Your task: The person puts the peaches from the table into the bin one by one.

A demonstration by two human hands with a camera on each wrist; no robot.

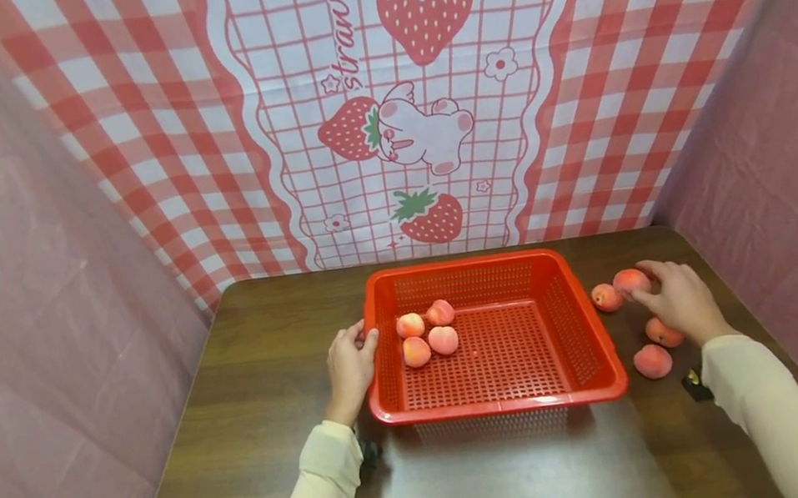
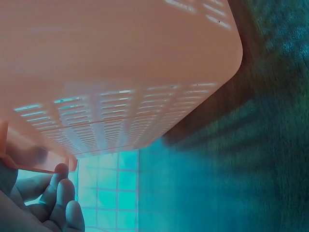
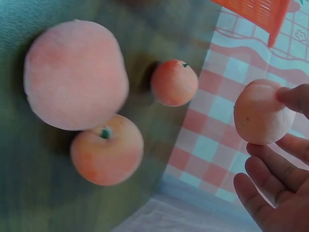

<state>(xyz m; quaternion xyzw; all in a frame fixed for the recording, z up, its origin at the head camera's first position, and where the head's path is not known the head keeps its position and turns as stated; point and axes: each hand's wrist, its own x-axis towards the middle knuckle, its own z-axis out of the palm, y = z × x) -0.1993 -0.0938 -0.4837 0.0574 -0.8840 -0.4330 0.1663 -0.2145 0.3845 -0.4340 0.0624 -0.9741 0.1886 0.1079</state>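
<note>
I'm facing a brown wooden table [image 1: 257,436], red basket [image 1: 499,407] sitting on it, three peaches [image 1: 653,362] lying to the basket's right

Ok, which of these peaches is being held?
The peach pinched in the right hand, the only one held; four peaches sit in the red basket, three more peaches lie on the table.

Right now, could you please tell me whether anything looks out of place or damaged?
Nothing appears spilled or damaged: four round pink-orange peaches lie inside the red perforated plastic basket. The one oddity is the red-and-white checked cloth backdrop: its white cartoon animal lies sideways and its red lettering runs vertically.
</note>
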